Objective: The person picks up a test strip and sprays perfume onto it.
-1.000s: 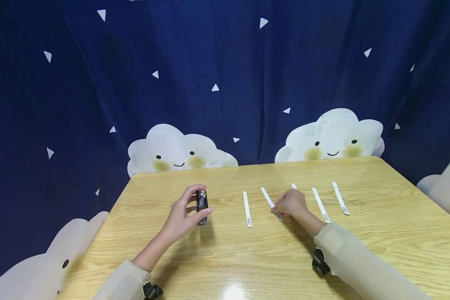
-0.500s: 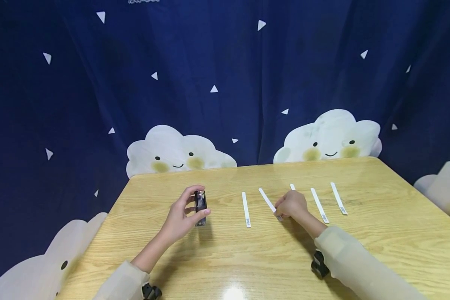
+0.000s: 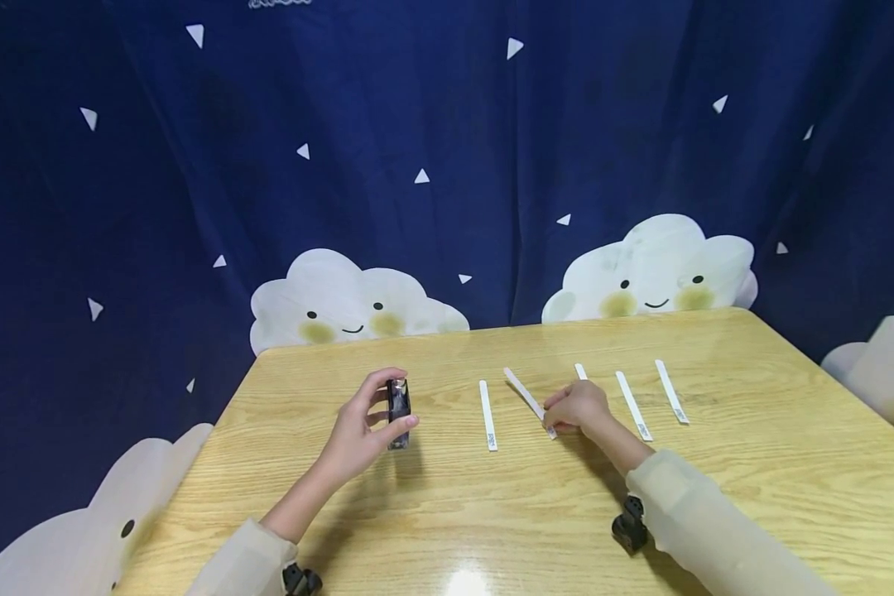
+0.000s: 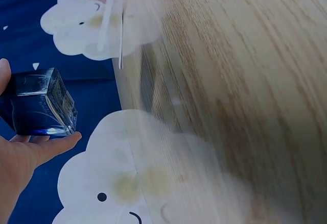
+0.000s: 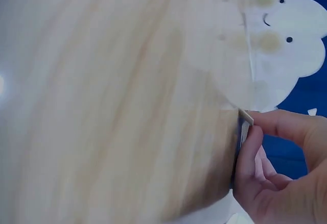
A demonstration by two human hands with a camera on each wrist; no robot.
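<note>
My left hand (image 3: pixel 359 432) grips a small rectangular glass bottle (image 3: pixel 399 406), held upright with fingers behind it and the thumb at its near side. Seen in the left wrist view, the bottle (image 4: pixel 37 104) has thick clear walls and a dark blue body. With thumb and index finger, my right hand (image 3: pixel 583 407) pinches a slim white paper strip (image 3: pixel 523 389) close to its printed near end. That strip slants up and left from the fingers. In the right wrist view, the strip's end (image 5: pixel 246 118) shows between thumb and index finger.
Left of the held strip lies another white strip (image 3: pixel 487 414). To the right lie more, one partly behind my right hand (image 3: pixel 581 371), one beside it (image 3: pixel 633 406) and one farthest right (image 3: pixel 671 391). The wooden table (image 3: pixel 417 513) ends at a dark blue curtain (image 3: pixel 387 124).
The held strip's far end has swung left and it now slants more, its near end shifting slightly left with my right hand. My left hand and the bottle stay about where they were.
</note>
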